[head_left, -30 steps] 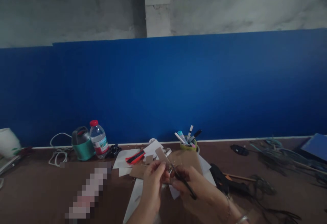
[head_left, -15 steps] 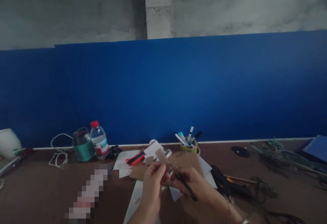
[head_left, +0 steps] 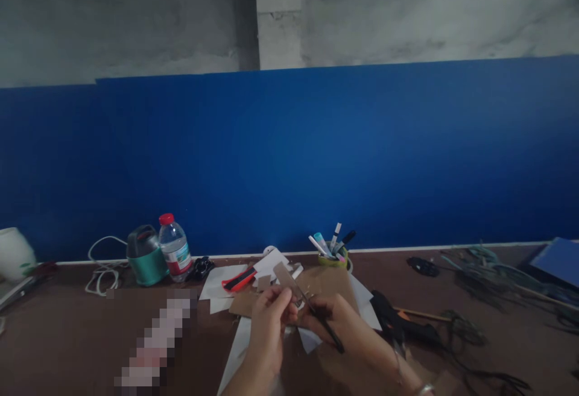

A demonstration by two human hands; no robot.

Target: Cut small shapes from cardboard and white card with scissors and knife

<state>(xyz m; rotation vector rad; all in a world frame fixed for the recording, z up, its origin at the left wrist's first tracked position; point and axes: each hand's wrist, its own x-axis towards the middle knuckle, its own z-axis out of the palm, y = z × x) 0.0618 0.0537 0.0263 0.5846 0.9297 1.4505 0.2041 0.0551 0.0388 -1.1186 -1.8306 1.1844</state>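
Observation:
Pinched in the fingers of my left hand (head_left: 270,314) is a small strip of greyish-brown cardboard (head_left: 284,275), its upper end pointing up and away. My right hand (head_left: 337,317) is closed around a slim black-handled tool (head_left: 326,328). The tool's narrow dark front end lies along the right edge of the strip; its exact kind is unclear. Both hands are close together above a brown cardboard sheet (head_left: 332,284) and white paper (head_left: 237,342). Fingers hide the lower end of the strip.
A red utility knife (head_left: 238,280) lies on papers behind my left hand. Pens stand in a yellow-green holder (head_left: 332,260). A water bottle (head_left: 175,251) and teal container (head_left: 147,263) are at the left. A black glue gun (head_left: 402,323) and tangled wires (head_left: 493,275) lie right.
The view has shifted very slightly. Both hands keep nearly the same pose, with the strip and the black-handled tool still held together.

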